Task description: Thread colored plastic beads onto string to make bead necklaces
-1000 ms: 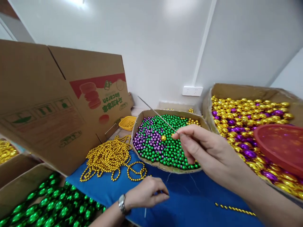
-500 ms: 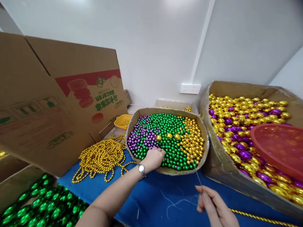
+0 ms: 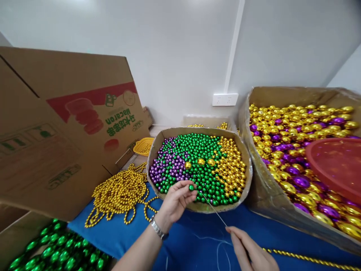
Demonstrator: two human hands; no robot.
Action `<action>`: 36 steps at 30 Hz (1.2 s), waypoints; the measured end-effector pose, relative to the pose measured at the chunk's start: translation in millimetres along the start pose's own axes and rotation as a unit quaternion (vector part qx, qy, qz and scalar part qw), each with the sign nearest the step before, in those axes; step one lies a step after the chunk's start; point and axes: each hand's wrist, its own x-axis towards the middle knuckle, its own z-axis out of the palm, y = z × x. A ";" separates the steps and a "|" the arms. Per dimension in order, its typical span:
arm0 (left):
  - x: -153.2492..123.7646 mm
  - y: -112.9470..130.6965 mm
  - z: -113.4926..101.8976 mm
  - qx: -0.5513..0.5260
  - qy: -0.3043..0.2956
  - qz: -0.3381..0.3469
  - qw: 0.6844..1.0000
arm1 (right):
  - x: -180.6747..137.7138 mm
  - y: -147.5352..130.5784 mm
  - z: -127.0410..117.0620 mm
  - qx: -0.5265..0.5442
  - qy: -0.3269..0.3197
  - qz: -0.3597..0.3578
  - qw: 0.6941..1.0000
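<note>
My left hand (image 3: 175, 201) pinches a small green bead (image 3: 191, 187) between thumb and fingers, just over the near rim of a round cardboard tray (image 3: 197, 206) filled with green, purple and gold beads. My right hand (image 3: 249, 250) is at the bottom of the view and holds the lower end of a long thin needle (image 3: 213, 209). The needle slants up and left, and its tip sits close to the green bead. White thread (image 3: 210, 241) trails loosely across the blue cloth (image 3: 191, 244) between my hands.
A heap of strung gold beads (image 3: 121, 194) lies left of the tray. A big cardboard box (image 3: 262, 177) of gold and purple ovals with a red lid (image 3: 337, 165) stands right. Green beads (image 3: 56, 250) fill a box at bottom left. A gold strand (image 3: 304, 258) lies lower right.
My left hand lifted out of the tray with a green bead. My right hand tilted the needle so its tip points at that bead. The camera drifted slightly.
</note>
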 end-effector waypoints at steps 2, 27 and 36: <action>-6.3 -3.3 2.0 -0.036 0.005 -0.024 0.999 | -3.6 1.6 9.2 -0.014 0.000 -0.031 0.999; -22.9 -12.2 2.8 -0.092 0.035 -0.053 0.994 | -13.1 -5.6 18.9 -0.115 0.001 -0.103 0.988; -25.2 -15.9 1.2 -0.084 0.033 -0.051 0.995 | -14.3 -5.0 21.0 -0.129 0.003 -0.109 0.986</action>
